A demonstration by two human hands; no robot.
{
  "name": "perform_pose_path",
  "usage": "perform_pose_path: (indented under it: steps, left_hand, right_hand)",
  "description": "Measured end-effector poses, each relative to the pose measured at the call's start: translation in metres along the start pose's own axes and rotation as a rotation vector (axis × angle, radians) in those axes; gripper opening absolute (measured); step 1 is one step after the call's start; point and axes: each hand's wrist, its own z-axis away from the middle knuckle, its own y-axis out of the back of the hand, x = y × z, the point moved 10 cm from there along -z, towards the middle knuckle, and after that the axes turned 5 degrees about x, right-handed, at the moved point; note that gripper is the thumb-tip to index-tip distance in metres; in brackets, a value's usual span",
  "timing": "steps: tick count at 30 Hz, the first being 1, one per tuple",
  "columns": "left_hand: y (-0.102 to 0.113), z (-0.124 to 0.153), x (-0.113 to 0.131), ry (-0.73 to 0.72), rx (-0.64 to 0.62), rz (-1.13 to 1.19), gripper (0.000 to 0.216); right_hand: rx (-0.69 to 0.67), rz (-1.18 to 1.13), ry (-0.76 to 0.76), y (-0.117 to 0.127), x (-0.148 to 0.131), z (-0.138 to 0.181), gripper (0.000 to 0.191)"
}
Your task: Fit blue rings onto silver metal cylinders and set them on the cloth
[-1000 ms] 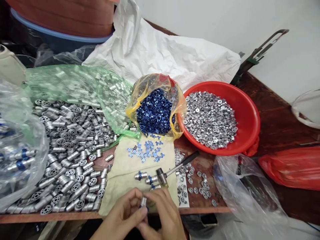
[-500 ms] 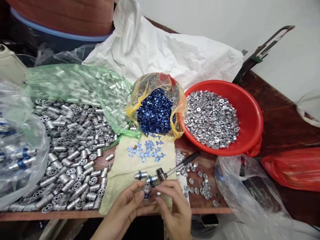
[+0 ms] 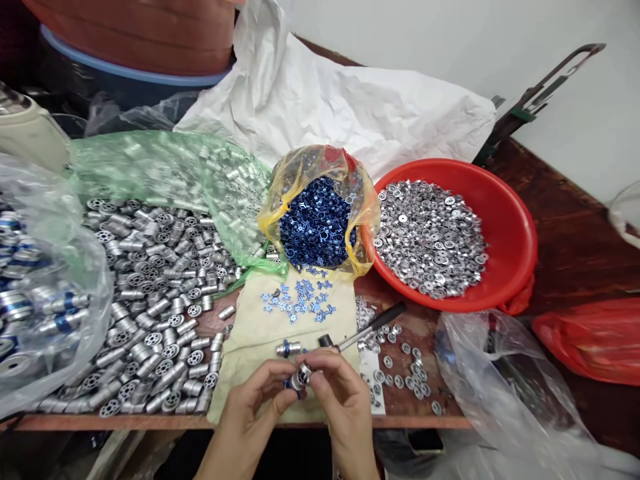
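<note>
My left hand point(image 3: 255, 397) is closed around a small metal cylinder with a blue ring point(image 3: 299, 380), held tilted above the beige cloth point(image 3: 240, 360). My right hand point(image 3: 345, 393) meets it from the other side, its fingers pinching a small silver disc point(image 3: 305, 371) against the cylinder's end. Just behind the hands, a second cylinder with a blue ring point(image 3: 289, 348) lies on its side. A hammer point(image 3: 365, 330) rests beyond my right hand, its dark head at the fingertips. Blue star-shaped pieces point(image 3: 303, 297) are scattered farther back on the cloth.
Plain metal cylinders point(image 3: 150, 300) heap up at left, partly under a green bag point(image 3: 150, 160). A clear bag point(image 3: 95, 267) holds ringed cylinders. Blue rings fill a yellow bag point(image 3: 270, 217); silver discs fill a red basin point(image 3: 515, 247). Loose discs point(image 3: 415, 383) lie at right.
The small silver piece in my right hand has moved left to the cylinder's end, and both hands have come together. The cylinder is turned more toward me. The view has shifted slightly.
</note>
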Motion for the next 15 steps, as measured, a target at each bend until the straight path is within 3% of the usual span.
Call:
perform_pose_path:
  steps: [8, 12, 15]
  left_hand:
    - [-0.005, -0.002, -0.007, 0.029, -0.165, 0.015, 0.018]
    - [-0.012, 0.003, -0.007, 0.143, -0.219, 0.159, 0.018]
    - [-0.014, 0.006, -0.005, 0.179, -0.212, 0.233, 0.019]
  right_hand:
    - [-0.063, 0.130, 0.200, -0.004, -0.014, 0.004, 0.019]
    - [-0.148, 0.435, 0.445, -0.015, -0.030, 0.017, 0.046]
    - [-0.135, 0.630, 0.641, -0.025, -0.038, 0.029, 0.064]
